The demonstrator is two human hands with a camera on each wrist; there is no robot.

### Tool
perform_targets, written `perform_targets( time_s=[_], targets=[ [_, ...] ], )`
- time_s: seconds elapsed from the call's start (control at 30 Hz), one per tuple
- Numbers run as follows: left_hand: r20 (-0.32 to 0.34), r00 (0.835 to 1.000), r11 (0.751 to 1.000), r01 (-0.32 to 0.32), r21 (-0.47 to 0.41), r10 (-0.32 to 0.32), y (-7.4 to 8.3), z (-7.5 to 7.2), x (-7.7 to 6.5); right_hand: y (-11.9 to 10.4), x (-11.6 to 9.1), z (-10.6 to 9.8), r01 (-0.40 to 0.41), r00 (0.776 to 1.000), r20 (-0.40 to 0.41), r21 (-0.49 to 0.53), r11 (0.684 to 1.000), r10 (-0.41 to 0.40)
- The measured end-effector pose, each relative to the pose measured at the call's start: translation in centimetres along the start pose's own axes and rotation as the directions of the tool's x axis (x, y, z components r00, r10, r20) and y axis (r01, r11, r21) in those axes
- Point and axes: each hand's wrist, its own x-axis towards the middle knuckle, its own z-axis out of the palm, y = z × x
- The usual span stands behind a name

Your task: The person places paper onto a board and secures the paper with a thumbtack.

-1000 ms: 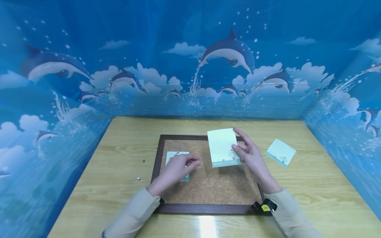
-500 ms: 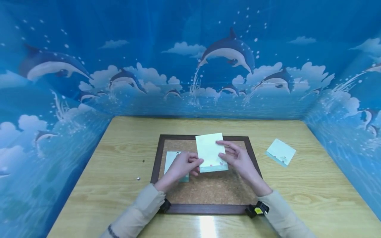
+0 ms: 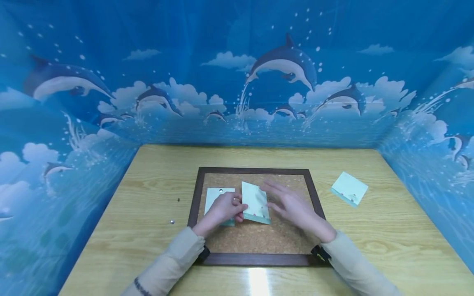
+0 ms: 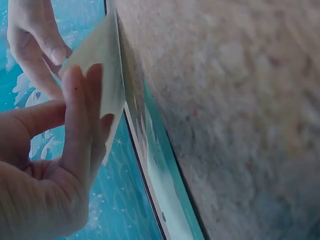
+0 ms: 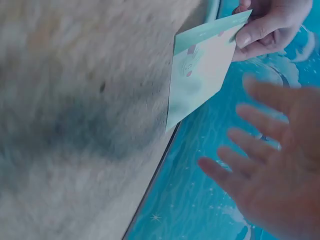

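A pale green sheet of note paper with a darker green band along its bottom is tilted over the cork board. My left hand pinches its left edge between thumb and fingers, as the right wrist view also shows. My right hand is just to the right of the sheet, its fingers spread and apart from the paper in the right wrist view. Under my left hand, a similar note lies on the board's left part, with a pin at its top; the hand covers much of it.
The board's dark wooden frame lies on a wood-grain table. Another note lies to the right of the board. A small silvery pin and a tiny dark object are on the left. A blue dolphin curtain surrounds the table.
The sheet has moved left and down from the right hand to the left, which now pinches it. My right hand has let go and its fingers have spread.
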Motion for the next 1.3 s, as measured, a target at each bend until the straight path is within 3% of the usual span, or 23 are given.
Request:
perform_targets(
  time_s=[0.1, 0.2, 0.3, 0.43, 0.53, 0.6, 0.63, 0.73, 0.87, 0.97, 1.03, 1.3],
  targets=[
    [0.04, 0.999, 1.0, 0.015, 0.024, -0.016, 0.0, 0.1, 0.0, -0.2, -0.1, 0.5, 0.057, 0.989, 0.139, -0.029, 0.998, -0.052],
    [0.059, 0.998, 0.999, 0.026, 0.038, -0.029, 0.0, 0.3, 0.0, -0.3, -0.2, 1.0, 0.119, 0.964, 0.242, -0.03, 0.992, -0.109],
    [0.071, 0.997, 0.999, 0.031, 0.039, -0.033, 0.0, 0.3, -0.1, -0.2, -0.3, 1.5, 0.163, 0.943, 0.295, -0.017, 0.987, -0.151],
    [0.102, 0.994, 0.999, 0.027, 0.044, -0.031, 0.2, 0.2, -0.2, -0.2, -0.5, 2.0, 0.145, 0.93, 0.343, -0.015, 0.989, -0.131],
    [0.086, 0.996, 0.988, -0.01, 0.156, -0.003, 0.3, 0.0, -0.5, -0.1, -0.5, 2.1, 0.121, 0.923, 0.371, -0.014, 0.993, -0.108],
    [0.044, 0.998, 0.956, -0.049, 0.29, 0.038, 0.4, 0.0, -0.8, -0.2, -0.5, 2.1, 0.123, 0.92, 0.377, -0.013, 0.992, -0.109],
    [0.02, 0.998, 0.928, -0.063, 0.366, 0.06, 0.5, 0.0, -0.9, -0.2, -0.5, 2.1, 0.125, 0.919, 0.379, -0.013, 0.992, -0.111],
    [-0.034, 0.988, 0.812, -0.106, 0.574, 0.153, 0.7, 0.1, -1.5, -0.3, -0.5, 2.1, 0.139, 0.918, 0.377, -0.021, 0.99, -0.121],
    [0.046, 0.974, 0.658, -0.184, 0.73, 0.222, 0.7, 0.2, -2.1, -0.3, -0.5, 2.1, 0.147, 0.919, 0.375, -0.035, 0.989, -0.123],
    [0.13, 0.966, 0.59, -0.24, 0.771, 0.224, 0.6, 0.2, -2.4, -0.3, -0.5, 2.1, 0.15, 0.92, 0.373, -0.043, 0.988, -0.123],
    [0.16, 0.964, 0.582, -0.256, 0.772, 0.211, 0.5, 0.2, -2.6, -0.3, -0.5, 2.1, 0.15, 0.921, 0.37, -0.046, 0.988, -0.123],
    [0.191, 0.961, 0.601, -0.274, 0.751, 0.199, 0.0, -0.3, -2.8, -0.2, -0.3, 2.3, 0.152, 0.922, 0.365, -0.034, 0.988, -0.129]
  ],
)
